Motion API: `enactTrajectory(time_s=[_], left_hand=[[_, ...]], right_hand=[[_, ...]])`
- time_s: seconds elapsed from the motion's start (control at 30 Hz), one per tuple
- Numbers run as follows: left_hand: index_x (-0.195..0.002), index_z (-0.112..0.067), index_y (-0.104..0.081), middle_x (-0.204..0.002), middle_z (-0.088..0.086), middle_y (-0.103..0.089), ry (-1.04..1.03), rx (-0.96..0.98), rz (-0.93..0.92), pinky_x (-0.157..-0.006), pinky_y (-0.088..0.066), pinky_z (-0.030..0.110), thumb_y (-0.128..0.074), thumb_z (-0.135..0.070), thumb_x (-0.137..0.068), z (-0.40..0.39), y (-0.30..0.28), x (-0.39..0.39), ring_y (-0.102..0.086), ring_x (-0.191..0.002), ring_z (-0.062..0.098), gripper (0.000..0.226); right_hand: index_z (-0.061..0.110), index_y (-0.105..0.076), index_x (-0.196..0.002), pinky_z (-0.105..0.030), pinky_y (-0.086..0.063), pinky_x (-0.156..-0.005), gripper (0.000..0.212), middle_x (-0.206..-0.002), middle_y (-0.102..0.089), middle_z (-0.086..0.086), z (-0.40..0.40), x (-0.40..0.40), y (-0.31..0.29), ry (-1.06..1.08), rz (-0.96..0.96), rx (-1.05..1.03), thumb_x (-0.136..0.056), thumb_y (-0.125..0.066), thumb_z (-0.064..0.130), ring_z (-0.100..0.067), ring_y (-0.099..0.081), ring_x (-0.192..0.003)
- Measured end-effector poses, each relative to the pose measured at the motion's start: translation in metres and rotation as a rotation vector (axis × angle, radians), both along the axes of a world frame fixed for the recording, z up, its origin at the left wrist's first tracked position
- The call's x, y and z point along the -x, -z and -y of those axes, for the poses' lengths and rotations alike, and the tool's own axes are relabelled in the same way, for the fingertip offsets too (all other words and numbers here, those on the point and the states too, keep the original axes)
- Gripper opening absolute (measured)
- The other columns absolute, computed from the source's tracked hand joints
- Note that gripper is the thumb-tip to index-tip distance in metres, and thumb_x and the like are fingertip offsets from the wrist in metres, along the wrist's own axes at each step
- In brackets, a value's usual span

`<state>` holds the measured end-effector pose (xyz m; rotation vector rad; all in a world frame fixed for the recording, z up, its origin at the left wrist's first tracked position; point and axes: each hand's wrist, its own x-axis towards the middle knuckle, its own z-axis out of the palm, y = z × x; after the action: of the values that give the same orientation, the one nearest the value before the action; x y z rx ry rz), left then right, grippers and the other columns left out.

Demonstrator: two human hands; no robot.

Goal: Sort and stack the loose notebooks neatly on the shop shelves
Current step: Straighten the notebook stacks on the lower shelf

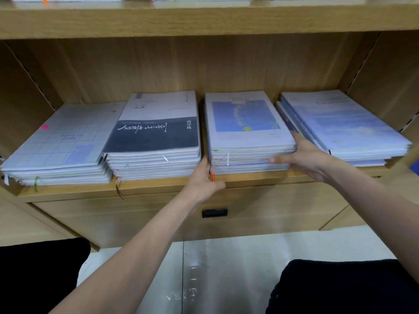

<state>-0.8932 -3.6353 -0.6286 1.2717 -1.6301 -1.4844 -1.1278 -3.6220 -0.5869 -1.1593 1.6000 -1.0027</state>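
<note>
Several notebook stacks lie flat on the wooden shelf (158, 189). The third stack (247, 118), topped by a blue-picture cover, sits between my hands. My left hand (201, 180) presses against its front left corner, fingers reaching into the gap beside the black-and-white stack (156, 130). My right hand (303, 157) holds its right side, thumb lying along the front edges and fingers slipped between it and the pale blue stack (344, 123) at the far right. A grid-patterned stack (65, 141) lies at the far left.
The shelf above (204, 19) overhangs the stacks and carries more notebooks. A drawer with a black handle (214, 213) sits under the shelf. Slanted side panels (385, 75) close the bay. My knees in black (340, 288) rest above a pale floor.
</note>
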Motion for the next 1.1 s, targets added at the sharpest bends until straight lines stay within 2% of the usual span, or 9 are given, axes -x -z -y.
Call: enactTrajectory(time_s=[0.17,0.27,0.4,0.5,0.63,0.8,0.87,0.97,1.1], left_hand=[[-0.145,-0.017,-0.025,-0.131,-0.014,-0.043,-0.038,-0.011,0.003,-0.1,-0.031,0.018,-0.057,0.013,-0.08,0.001,0.008,0.005,-0.042,-0.12,0.003,0.079],[-0.148,-0.021,-0.02,-0.141,-0.014,-0.037,-0.007,-0.012,0.014,-0.108,-0.027,0.022,-0.06,0.007,-0.08,0.002,0.008,0.005,-0.036,-0.13,0.005,0.083],[-0.15,-0.021,-0.014,-0.147,-0.01,-0.033,0.034,-0.023,0.064,-0.114,-0.026,0.033,-0.064,-0.001,-0.077,0.004,0.004,0.0,-0.033,-0.134,0.008,0.091],[-0.148,-0.013,-0.014,-0.141,-0.007,-0.034,-0.011,-0.064,-0.024,-0.107,-0.027,0.02,-0.05,0.019,-0.082,0.002,0.0,-0.003,-0.032,-0.13,0.004,0.082],[-0.149,-0.01,-0.009,-0.15,0.001,-0.029,-0.023,-0.07,-0.059,-0.102,-0.028,0.017,-0.047,0.022,-0.082,-0.002,-0.002,-0.006,-0.03,-0.137,0.01,0.083],[-0.146,-0.012,-0.022,-0.126,-0.014,-0.037,0.002,-0.027,-0.031,-0.089,-0.029,0.006,-0.048,0.022,-0.081,-0.007,-0.004,0.003,-0.035,-0.117,-0.002,0.078],[-0.146,-0.014,-0.022,-0.127,-0.015,-0.037,0.0,-0.017,-0.01,-0.094,-0.03,0.009,-0.051,0.02,-0.08,-0.005,-0.003,0.002,-0.036,-0.119,-0.001,0.079],[-0.146,-0.019,-0.02,-0.134,-0.008,-0.043,0.015,0.024,0.07,-0.105,-0.031,0.023,-0.057,0.013,-0.08,-0.001,-0.004,-0.002,-0.04,-0.124,0.006,0.082],[-0.147,-0.022,-0.013,-0.13,-0.017,-0.043,-0.04,0.075,0.008,-0.103,-0.032,0.021,-0.055,0.013,-0.082,-0.002,-0.012,-0.001,-0.042,-0.119,0.002,0.084]], right_hand=[[0.017,-0.043,-0.132,-0.038,-0.046,-0.098,0.075,-0.117,-0.062,-0.001,-0.003,0.001,0.0,-0.008,0.004,-0.001,-0.068,-0.075,-0.005,-0.019,-0.058,-0.108],[0.021,-0.043,-0.129,-0.032,-0.047,-0.089,0.074,-0.106,-0.062,0.006,-0.005,0.0,0.0,0.008,-0.027,0.02,-0.068,-0.075,-0.006,-0.018,-0.057,-0.105],[0.019,-0.036,-0.136,-0.022,-0.047,-0.077,0.081,-0.107,-0.058,0.003,-0.007,-0.002,0.001,0.009,-0.059,0.042,-0.071,-0.073,-0.008,-0.011,-0.057,-0.093],[0.015,-0.034,-0.138,-0.027,-0.044,-0.084,0.083,-0.109,-0.056,0.001,-0.006,0.0,0.006,0.024,-0.102,0.046,-0.069,-0.074,-0.01,-0.015,-0.055,-0.099],[0.011,-0.041,-0.13,-0.016,-0.048,-0.07,0.074,-0.103,-0.06,0.002,-0.003,0.0,0.007,0.023,-0.075,0.042,-0.068,-0.073,-0.012,-0.01,-0.058,-0.088],[0.01,-0.045,-0.131,-0.04,-0.046,-0.099,0.075,-0.119,-0.062,-0.008,0.001,0.005,0.012,0.046,-0.075,0.006,-0.065,-0.078,-0.007,-0.024,-0.058,-0.11],[0.011,-0.044,-0.132,-0.041,-0.045,-0.1,0.077,-0.12,-0.061,-0.007,0.0,0.005,0.011,0.04,-0.094,0.0,-0.066,-0.078,-0.006,-0.024,-0.057,-0.111],[0.013,-0.037,-0.137,-0.04,-0.045,-0.1,0.082,-0.124,-0.058,-0.006,-0.005,0.006,0.008,0.018,-0.093,0.002,-0.068,-0.077,-0.005,-0.022,-0.056,-0.111],[0.013,-0.027,-0.144,-0.029,-0.042,-0.096,0.087,-0.123,-0.051,0.001,-0.007,0.006,0.001,0.016,-0.1,0.062,-0.073,-0.073,-0.006,-0.016,-0.052,-0.11]])
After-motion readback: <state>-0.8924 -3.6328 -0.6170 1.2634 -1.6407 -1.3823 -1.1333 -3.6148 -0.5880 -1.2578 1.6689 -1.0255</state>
